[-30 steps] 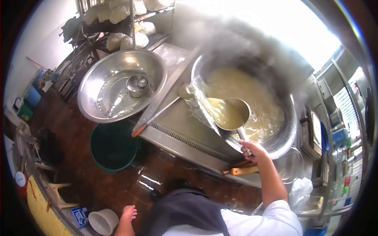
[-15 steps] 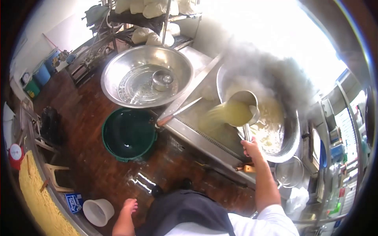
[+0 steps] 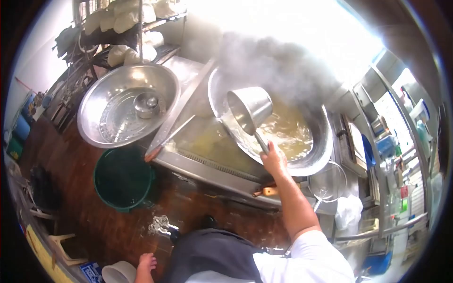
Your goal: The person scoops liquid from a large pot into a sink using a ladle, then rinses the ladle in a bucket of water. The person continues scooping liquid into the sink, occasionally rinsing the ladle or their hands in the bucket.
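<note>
My right hand (image 3: 274, 158) is closed around the handle of a metal dipper (image 3: 258, 104). The dipper is tilted, its mouth facing left, over a large round metal pan (image 3: 325, 146). Yellowish liquid (image 3: 295, 129) with pale bits steams inside the pan, and vapour hides its far side. Wet, yellow-tinted metal counter (image 3: 203, 141) lies left of the pan. My left hand (image 3: 147, 261) hangs low over the floor, fingers loosely bent and apart, holding nothing. Near it stands a white bucket (image 3: 118, 272).
A wide metal basin (image 3: 89, 132) holding a small metal pot (image 3: 145, 104) stands at the counter's left end. A long knife (image 3: 165, 141) lies near the counter edge. Below is a green tub (image 3: 123, 179). Shelves (image 3: 101, 56) carry white bags. The brown floor (image 3: 108, 231) looks wet.
The stream of yellowish liquid from the dipper onto the counter has stopped. The dipper has turned and moved back over the pan. My view has shifted to the right.
</note>
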Motion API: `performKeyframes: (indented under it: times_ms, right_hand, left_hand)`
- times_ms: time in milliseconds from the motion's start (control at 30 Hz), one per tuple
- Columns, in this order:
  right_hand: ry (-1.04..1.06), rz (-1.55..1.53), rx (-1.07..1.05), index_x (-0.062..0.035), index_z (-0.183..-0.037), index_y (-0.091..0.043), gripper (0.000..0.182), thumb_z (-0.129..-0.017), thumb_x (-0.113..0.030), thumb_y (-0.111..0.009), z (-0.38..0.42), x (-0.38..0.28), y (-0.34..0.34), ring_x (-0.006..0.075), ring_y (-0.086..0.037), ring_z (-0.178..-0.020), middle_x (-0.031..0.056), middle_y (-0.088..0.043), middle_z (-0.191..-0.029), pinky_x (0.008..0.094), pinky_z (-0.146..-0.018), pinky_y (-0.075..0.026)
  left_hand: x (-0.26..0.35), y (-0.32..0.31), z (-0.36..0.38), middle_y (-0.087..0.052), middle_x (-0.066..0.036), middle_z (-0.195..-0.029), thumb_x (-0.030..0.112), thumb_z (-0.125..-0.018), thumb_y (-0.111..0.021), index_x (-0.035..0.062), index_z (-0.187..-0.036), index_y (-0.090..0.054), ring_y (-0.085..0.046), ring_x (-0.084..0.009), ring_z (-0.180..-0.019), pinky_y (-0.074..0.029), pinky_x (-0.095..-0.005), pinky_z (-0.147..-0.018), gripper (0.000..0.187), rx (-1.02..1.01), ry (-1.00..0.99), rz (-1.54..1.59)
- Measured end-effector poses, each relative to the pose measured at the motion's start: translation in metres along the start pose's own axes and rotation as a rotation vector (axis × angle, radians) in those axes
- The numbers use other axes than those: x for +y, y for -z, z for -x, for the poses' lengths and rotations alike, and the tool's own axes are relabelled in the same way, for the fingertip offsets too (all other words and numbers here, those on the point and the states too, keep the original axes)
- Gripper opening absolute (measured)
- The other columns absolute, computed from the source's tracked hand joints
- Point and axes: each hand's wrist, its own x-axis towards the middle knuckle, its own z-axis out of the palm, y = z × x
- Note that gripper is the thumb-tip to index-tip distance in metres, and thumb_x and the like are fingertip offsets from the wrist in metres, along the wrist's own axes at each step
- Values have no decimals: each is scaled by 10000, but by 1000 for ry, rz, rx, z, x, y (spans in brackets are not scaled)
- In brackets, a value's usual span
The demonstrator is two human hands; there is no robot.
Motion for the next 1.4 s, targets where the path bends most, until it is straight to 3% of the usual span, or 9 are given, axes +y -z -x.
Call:
performKeyframes:
  times_ms: [267,467,500,633,833,1033,1067,1133,1400]
  right_hand:
    - [-364,72,27,-98,-1021,-592,307,-729,-190,-609,-63,186,-2,335,-616,-959,151,-649,-1009,429,-830,-483]
    - [-505,357,-11,-58,-1034,-592,299,-747,-140,-600,-82,259,3,308,-637,-953,178,-653,-995,418,-797,-504]
    - [-599,266,-150,-42,-1007,-605,267,-759,-141,-593,-86,259,-3,300,-650,-916,172,-663,-952,409,-774,-509]
    - [-557,60,-572,13,-832,-614,179,-783,-156,-650,-100,230,-32,198,-622,-592,115,-621,-672,363,-497,-484]
    - [-630,-577,-837,-74,-648,-518,197,-791,-129,-642,-106,162,-32,113,-491,-481,14,-502,-561,266,-451,-422]
    - [-632,-924,-837,-134,-829,-524,133,-792,-148,-651,-61,106,-12,60,-438,-500,-48,-471,-619,248,-478,-377]
    - [-612,-974,-815,-128,-862,-537,136,-790,-144,-652,-52,94,-5,57,-432,-489,-48,-471,-619,238,-466,-368]
    - [-561,-1115,-787,-104,-942,-565,178,-788,-131,-650,-36,69,5,53,-416,-450,-47,-471,-620,212,-412,-331]
    - [-291,-940,-570,-86,-906,-539,163,-788,-127,-644,-7,-17,17,67,-429,-422,-19,-493,-622,214,-362,-325]
  left_hand:
    - [84,-51,62,-575,-20,-788,252,-861,-559,114,-1073,-555,-540,-137,-619,-431,-293,-497,253,99,-172,33]
    - [80,-67,67,-583,-26,-832,258,-865,-556,117,-1094,-543,-545,-143,-644,-441,-302,-514,269,111,-139,28]
    - [76,-69,66,-586,-28,-841,263,-866,-557,119,-1101,-540,-549,-149,-655,-447,-313,-525,276,102,-109,23]
    - [59,-81,63,-591,-36,-855,272,-866,-560,126,-1108,-536,-559,-166,-684,-461,-339,-558,284,108,-46,17]
    - [41,-85,52,-600,-49,-871,274,-864,-572,124,-1107,-536,-565,-176,-680,-464,-363,-573,287,88,-28,64]
    - [34,-67,53,-601,-41,-847,267,-864,-580,115,-1068,-554,-556,-161,-664,-450,-341,-556,256,93,-40,35]
    - [33,-60,49,-605,-71,-952,279,-881,-548,114,-1136,-506,-592,-236,-836,-484,-432,-696,306,67,-48,2]
    - [35,-50,50,-607,-72,-952,279,-880,-549,114,-1132,-510,-593,-232,-835,-484,-428,-696,304,79,-70,17]
    - [33,-28,48,-616,-53,-910,284,-869,-575,107,-1084,-563,-583,-193,-763,-474,-377,-648,279,106,-114,61]
